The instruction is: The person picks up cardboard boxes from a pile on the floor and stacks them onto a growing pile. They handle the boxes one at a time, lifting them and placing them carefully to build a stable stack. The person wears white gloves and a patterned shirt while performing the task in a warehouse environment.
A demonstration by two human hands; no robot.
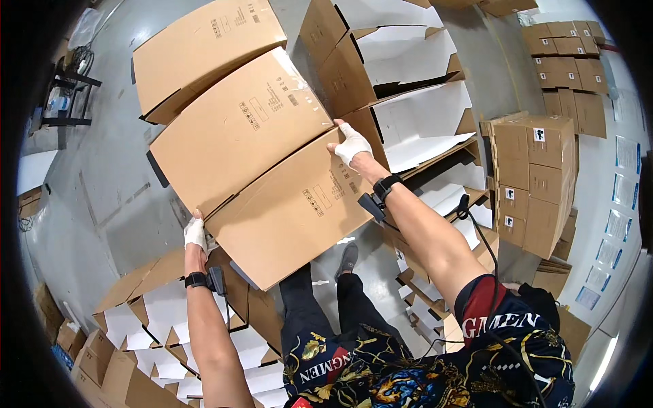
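Note:
Three closed brown cardboard boxes stand in a row in front of me: a near box [289, 214], a middle box [238, 126] and a far box [204, 47]. Where the near and middle boxes meet, my left hand [195, 231] grips the left corner, its fingertips bare beyond a white glove. My right hand [352, 144], in the same kind of glove, is closed at the right end of that seam. The undersides of the boxes and part of the fingers are hidden. Clear tape shines along the middle box's right edge.
Open cartons with white inner walls [422, 119] are stacked on the right. More open white-lined cartons [163, 313] lie at the lower left. Beyond the right stack stands a pallet load of closed boxes [537, 177]. A dark rack [71, 95] is at the far left.

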